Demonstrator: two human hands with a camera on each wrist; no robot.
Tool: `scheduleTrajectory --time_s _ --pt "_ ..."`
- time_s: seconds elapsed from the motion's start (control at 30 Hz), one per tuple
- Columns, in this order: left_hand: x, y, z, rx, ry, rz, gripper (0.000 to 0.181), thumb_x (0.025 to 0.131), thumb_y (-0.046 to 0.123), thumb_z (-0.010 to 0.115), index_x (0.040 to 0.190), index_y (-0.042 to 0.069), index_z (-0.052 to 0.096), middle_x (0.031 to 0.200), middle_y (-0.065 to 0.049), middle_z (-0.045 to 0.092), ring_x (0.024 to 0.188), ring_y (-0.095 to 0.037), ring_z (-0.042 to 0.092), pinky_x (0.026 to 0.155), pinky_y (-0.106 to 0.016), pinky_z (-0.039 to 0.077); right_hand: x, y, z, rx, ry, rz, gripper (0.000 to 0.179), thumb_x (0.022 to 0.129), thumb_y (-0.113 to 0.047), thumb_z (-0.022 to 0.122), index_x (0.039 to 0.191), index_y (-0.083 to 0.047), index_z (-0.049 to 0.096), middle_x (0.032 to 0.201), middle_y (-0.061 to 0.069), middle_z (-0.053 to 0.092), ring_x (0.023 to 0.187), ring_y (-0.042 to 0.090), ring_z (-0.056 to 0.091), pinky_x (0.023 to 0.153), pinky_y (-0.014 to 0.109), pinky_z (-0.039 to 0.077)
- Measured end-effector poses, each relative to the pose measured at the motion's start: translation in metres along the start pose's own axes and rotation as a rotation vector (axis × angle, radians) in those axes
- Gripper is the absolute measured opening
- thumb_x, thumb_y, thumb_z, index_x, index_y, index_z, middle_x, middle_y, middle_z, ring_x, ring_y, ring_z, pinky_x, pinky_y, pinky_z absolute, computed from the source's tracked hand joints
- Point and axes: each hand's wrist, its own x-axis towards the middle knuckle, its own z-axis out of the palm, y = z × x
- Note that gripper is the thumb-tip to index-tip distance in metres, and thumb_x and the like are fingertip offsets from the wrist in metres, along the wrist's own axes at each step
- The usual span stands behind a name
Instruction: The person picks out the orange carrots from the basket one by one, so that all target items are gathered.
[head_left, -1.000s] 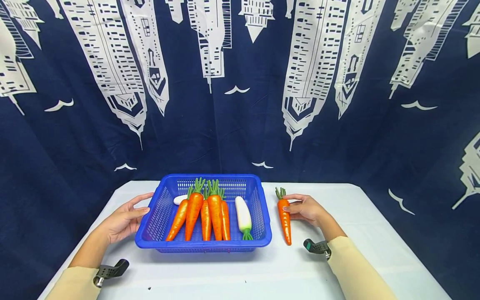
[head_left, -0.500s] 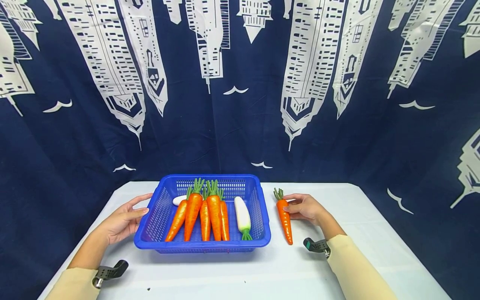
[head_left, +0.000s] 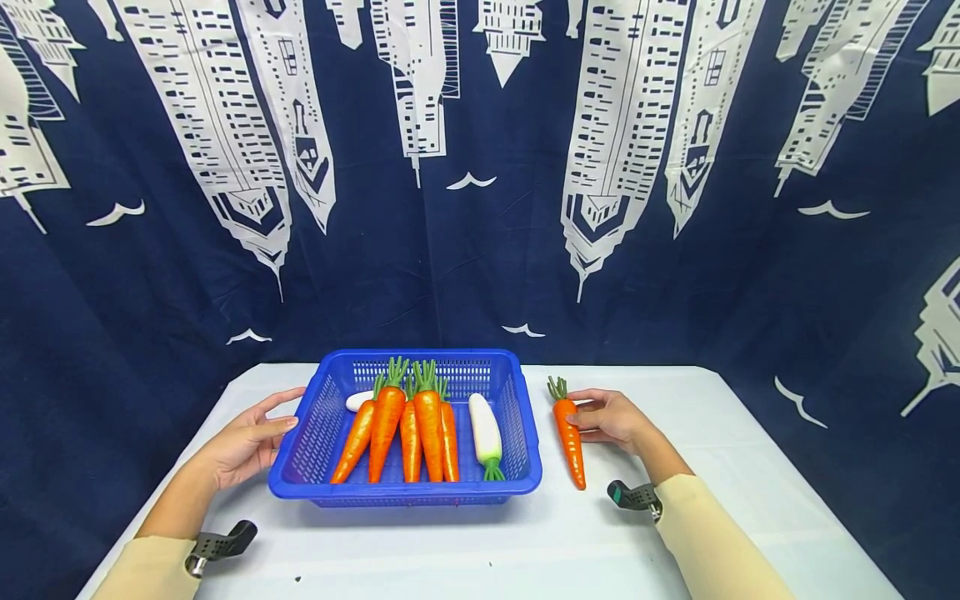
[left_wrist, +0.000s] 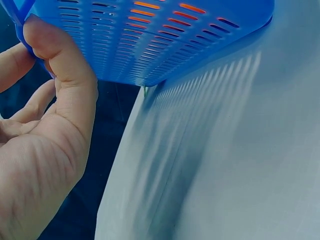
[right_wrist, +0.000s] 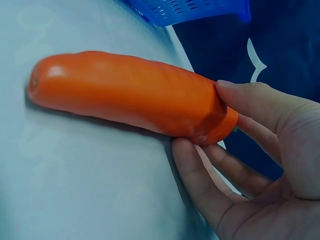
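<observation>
Your right hand (head_left: 615,418) pinches a glossy orange carrot with a short green leafy top (head_left: 568,437) between thumb and fingers, close to its leafy end. That carrot lies on the white cloth-covered surface (head_left: 420,558), just right of a blue rectangular plastic basket with slotted walls (head_left: 405,490), its leaves pointing far and its tip near. Your left hand (head_left: 243,446) grips the basket's left rim, thumb on the near side and fingers spread behind; the left wrist view confirms thumb contact. Inside the basket, you have five orange carrots with green tops (head_left: 386,429), clustered left of centre and overlapping, leaves toward the far wall. A white radish with a green leafy end (head_left: 485,425) lies apart on the right, leaves near. A white rounded piece (head_left: 360,401) sits at far left, partly hidden by the carrots. Beyond the surface hangs a navy cloth printed with white buildings and birds (head_left: 480,275).
</observation>
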Motion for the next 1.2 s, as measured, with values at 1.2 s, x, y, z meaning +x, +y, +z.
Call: scheduleTrajectory --time_s 1.2 --pt "-0.001 0.001 0.001 0.004 0.007 -0.001 0.045 0.109 0.008 0.046 0.146 0.032 0.04 0.115 0.0 0.073 0.099 -0.016 0.075 0.089 -0.037 0.063 -0.024 -0.021 0.015 -0.224 0.237 -0.188 0.054 0.087 -0.017 0.079 0.137 -0.003 0.063 0.139 0.025 0.063 0.115 0.033 0.068 0.094 0.039 0.06"
